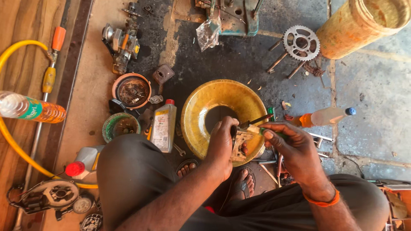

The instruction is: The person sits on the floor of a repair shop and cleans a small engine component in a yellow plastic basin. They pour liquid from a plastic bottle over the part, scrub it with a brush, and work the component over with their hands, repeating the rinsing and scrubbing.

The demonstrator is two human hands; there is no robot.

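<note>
Far left, along the wooden edge of the floor: a yellow hose (13,141) looped clear of the work, and a plastic bottle (30,109) on its side. Nearer the middle, within easy reach: a round rusty cover (132,90), a small green bowl (120,126) and a white oil bottle (164,126) standing upright with its red cap on, likely to keep from spilling. At the centre of the dark concrete floor: a yellow basin (201,107), parked directly under the work, seemingly to catch drips. Above its near rim: left hand (222,143) clamped around a grimy metal engine part (241,147), tilted up for access. Right hand (295,149) closed on a green-handled tool (261,122), tip touching the part. Farther right: a sprocket (302,42) toward the far edge, a squeeze bottle (327,116) lying flat.
</note>
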